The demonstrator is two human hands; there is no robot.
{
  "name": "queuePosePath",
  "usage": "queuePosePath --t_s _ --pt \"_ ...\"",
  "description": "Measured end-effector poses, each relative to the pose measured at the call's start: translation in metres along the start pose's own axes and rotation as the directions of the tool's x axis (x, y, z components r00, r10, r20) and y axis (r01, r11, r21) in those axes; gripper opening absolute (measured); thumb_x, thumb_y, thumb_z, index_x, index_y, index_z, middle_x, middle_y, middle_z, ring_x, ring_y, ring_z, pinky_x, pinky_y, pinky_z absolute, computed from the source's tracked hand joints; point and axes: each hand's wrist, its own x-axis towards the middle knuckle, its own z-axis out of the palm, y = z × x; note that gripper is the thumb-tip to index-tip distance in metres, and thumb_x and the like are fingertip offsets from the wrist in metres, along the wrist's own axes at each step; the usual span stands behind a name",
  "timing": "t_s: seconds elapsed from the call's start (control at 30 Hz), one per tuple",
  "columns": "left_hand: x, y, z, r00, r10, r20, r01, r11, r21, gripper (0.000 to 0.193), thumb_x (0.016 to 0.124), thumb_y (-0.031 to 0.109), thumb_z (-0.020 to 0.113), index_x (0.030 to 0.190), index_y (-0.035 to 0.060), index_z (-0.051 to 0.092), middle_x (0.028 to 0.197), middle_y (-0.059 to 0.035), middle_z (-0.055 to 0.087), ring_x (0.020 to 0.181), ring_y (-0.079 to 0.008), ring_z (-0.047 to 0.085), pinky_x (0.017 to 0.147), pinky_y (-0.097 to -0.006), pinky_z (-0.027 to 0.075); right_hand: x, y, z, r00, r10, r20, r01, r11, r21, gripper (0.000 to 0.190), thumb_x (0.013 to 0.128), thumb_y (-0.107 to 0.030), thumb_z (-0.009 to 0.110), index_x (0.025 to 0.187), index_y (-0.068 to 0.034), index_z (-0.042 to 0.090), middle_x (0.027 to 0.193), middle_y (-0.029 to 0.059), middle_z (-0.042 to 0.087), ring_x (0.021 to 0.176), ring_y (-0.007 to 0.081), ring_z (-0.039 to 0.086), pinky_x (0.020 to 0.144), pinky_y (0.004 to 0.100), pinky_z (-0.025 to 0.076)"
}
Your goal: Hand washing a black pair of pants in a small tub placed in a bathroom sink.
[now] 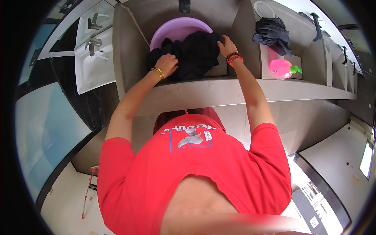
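A purple plastic basin (176, 26) sits in a grey trough sink under a dark faucet (184, 6). Black cloth (196, 55) lies bunched over its near rim and hangs down in front of it. My left hand (166, 65), with gold bangles at the wrist, rests on the cloth's left part, fingers curled; whether it grips is hard to see. At the cloth's upper right edge, my right hand (227, 47), with red bead bracelets, has thumb and fingers around the fabric's edge. The cloth hides most of the basin's inside.
Right of a divider, a dark grey cloth (271, 33) lies over a ledge, near a pink bottle with a green pump (281, 68). The trough's front wall (205, 92) runs before me. White washbasins (95, 64) with faucets stand at the left.
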Motion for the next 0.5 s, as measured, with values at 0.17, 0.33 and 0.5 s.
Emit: queuePosePath --t_s 0.17,0.33,0.5 --pt "0.019 0.023 0.04 0.875 -0.317 0.367 0.29 0.948 0.128 0.02 0.073 0.019 0.067 0.089 0.0071 0.063 0.094 -0.0114 0.064 0.094 -0.0281 0.058 0.08 -0.0366 0.048 0.019 -0.033 0.001 0.997 0.052 0.053 -0.035 0.958 -0.284 0.048 0.073 -0.049 0.064 0.106 -0.014 0.062 0.1 0.0081 0.065 0.096 0.0286 0.061 0.083 0.0382 0.048" --pt "0.01 -0.005 0.031 0.825 -0.441 0.353 0.472 0.881 -0.004 0.022 0.069 0.007 0.062 0.091 0.0098 0.067 0.096 -0.0141 0.065 0.092 -0.0312 0.062 0.084 -0.0393 0.049 0.005 -0.042 -0.032 0.999 0.013 0.039 -0.006 0.984 -0.18 0.035 0.069 -0.034 0.071 0.096 -0.012 0.066 0.087 0.0045 0.065 0.083 0.0226 0.063 0.071 0.0341 0.05" --pt "-0.014 -0.032 -0.026 0.917 -0.334 -0.217 0.269 0.921 -0.281 0.019 0.071 0.006 0.062 0.089 0.0085 0.066 0.082 -0.0115 0.061 0.078 -0.0316 0.059 0.072 -0.0418 0.048 0.013 0.001 -0.056 0.959 -0.262 -0.111 0.282 0.818 0.501 0.029 0.07 -0.026 0.075 0.088 -0.006 0.064 0.081 0.004 0.065 0.08 0.0162 0.063 0.069 0.0279 0.048"
